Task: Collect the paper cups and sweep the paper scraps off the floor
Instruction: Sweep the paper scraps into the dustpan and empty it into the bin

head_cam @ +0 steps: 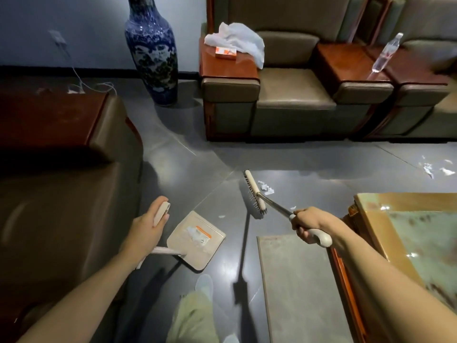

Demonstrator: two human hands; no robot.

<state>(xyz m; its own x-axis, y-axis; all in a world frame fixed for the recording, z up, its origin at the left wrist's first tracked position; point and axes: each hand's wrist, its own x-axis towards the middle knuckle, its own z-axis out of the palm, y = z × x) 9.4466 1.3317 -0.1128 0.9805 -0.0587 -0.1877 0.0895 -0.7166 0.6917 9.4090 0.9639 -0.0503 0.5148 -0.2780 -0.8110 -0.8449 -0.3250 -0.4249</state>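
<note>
Looking down from head height, a person stands on a grey tiled floor [197, 164] between a brown sofa [61, 194] on the left and a green-topped coffee table [371, 214] on the right; both are cut off by the frame edges.

The left hand [146, 226] is wrapped around the top of a beige dustpan handle and hides the handle's middle. The dustpan [212, 251] sits on the floor near the person's feet and holds white scraps and a piece with orange markings too blurred to identify.

The right hand [309, 225] clenches the pale grip of a broom [254, 191]. The broom head reaches out to the far side of the dustpan and seems to be lifted just off the floor, though the angle makes this uncertain.

A few paper scraps [266, 189] lie just beside the broom head, on its right. A second scatter of scraps [430, 169] lies well apart, at the far right.

A grey mat [296, 280] lies near, beside the coffee table. At the far side stand a blue-and-white vase [153, 50] and an armchair [291, 90] whose left arm carries a white cloth [237, 38].
</note>
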